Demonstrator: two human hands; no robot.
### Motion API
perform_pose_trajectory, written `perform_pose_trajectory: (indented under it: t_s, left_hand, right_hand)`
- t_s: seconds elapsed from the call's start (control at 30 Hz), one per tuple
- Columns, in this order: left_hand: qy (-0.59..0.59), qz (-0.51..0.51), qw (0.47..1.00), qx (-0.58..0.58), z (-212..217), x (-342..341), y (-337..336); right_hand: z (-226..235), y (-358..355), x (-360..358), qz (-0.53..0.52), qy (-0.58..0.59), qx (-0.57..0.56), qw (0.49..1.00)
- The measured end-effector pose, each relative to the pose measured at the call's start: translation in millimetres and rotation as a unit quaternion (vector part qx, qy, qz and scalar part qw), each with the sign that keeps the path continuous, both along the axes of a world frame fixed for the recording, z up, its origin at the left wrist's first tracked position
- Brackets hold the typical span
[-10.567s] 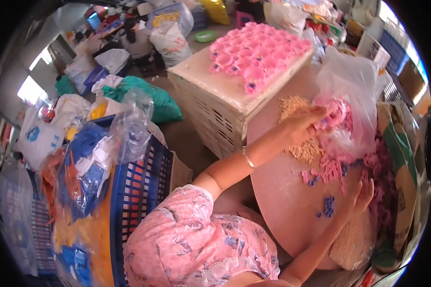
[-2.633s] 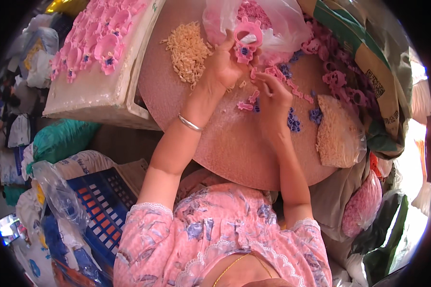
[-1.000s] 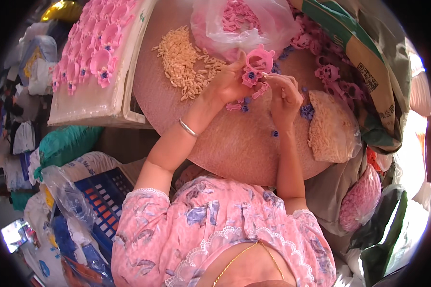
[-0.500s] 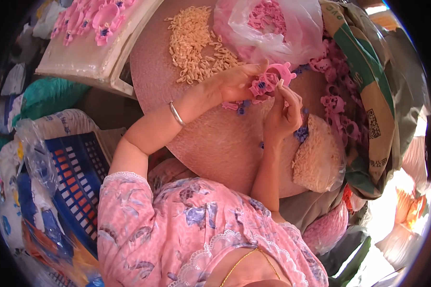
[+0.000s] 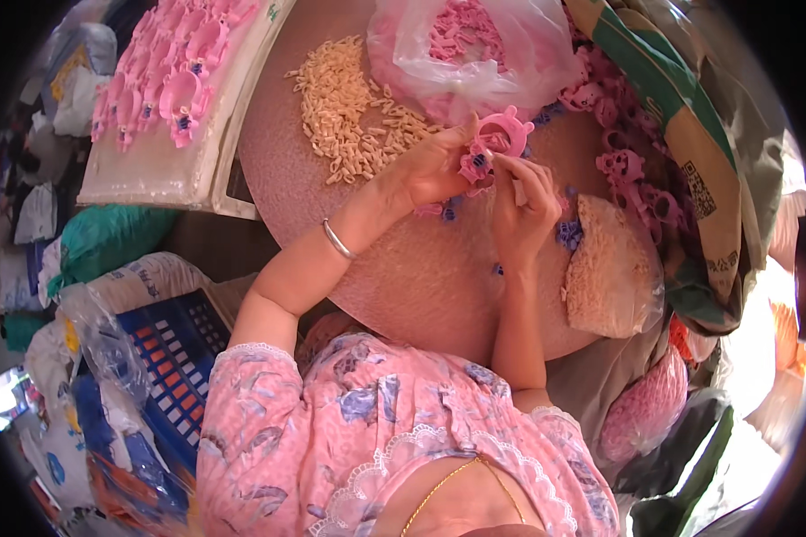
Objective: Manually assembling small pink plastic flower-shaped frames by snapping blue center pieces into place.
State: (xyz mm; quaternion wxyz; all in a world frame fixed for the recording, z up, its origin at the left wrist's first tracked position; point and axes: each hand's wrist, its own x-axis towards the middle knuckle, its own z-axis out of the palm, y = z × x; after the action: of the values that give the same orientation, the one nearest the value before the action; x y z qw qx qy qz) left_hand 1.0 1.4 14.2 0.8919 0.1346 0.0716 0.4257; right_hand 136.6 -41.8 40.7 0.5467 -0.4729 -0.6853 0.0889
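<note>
In my left hand (image 5: 425, 170) I hold a pink plastic toy piece (image 5: 513, 134) with a round ring at its far end and a small blue part on its near side. My right hand (image 5: 527, 201) is closed in a pinch, its fingertips against the near right edge of the toy piece. Whatever lies between those fingertips is too small to make out. Beyond my left hand spreads a heap of small beige plastic pieces (image 5: 331, 116). Several small blue parts (image 5: 569, 234) lie on the round table (image 5: 394, 277), close to my right hand.
A clear bag of tiny beige pieces (image 5: 604, 277) sits to the right. Pink ring pieces (image 5: 622, 166) pile beside a green-and-brown sack (image 5: 690, 134). An open plastic bag (image 5: 398, 45) holds pink parts at the back. A pale board (image 5: 170, 174) with pink pieces stands left, above a blue basket (image 5: 175, 367).
My right fingertips, which showed a small pale piece beside the toy's ring, are now at its near right edge. The view has shifted, showing more of the board at the left.
</note>
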Motion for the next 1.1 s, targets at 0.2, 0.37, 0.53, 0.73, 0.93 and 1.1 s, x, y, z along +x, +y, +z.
perform_pose_trajectory:
  t_s: [0.2,0.37,0.53,0.73,0.93,1.1]
  left_hand:
    - [-0.026,0.002,1.0,0.001,11,-1,-6]
    - [-0.059,0.021,0.998,0.03,4,-7,-5]
    - [-0.031,0.017,0.997,0.062,9,-5,-9]
    - [0.074,0.064,0.988,0.12,20,-2,-14]
    - [0.167,0.16,0.958,0.172,24,1,-14]
    - [-0.154,0.031,0.987,-0.026,8,-7,-1]
  right_hand:
    - [8,-5,-9,-0.093,-0.04,-0.026,0.995]
    - [14,-8,-18,-0.075,-0.077,-0.032,0.994]
    - [18,-12,-24,-0.094,0.052,-0.145,0.984]
    - [36,-7,-33,-0.126,-0.054,-0.167,0.976]
    - [38,-3,-40,-0.095,0.025,-0.176,0.979]
    - [30,-4,-17,-0.092,-0.161,-0.009,0.983]
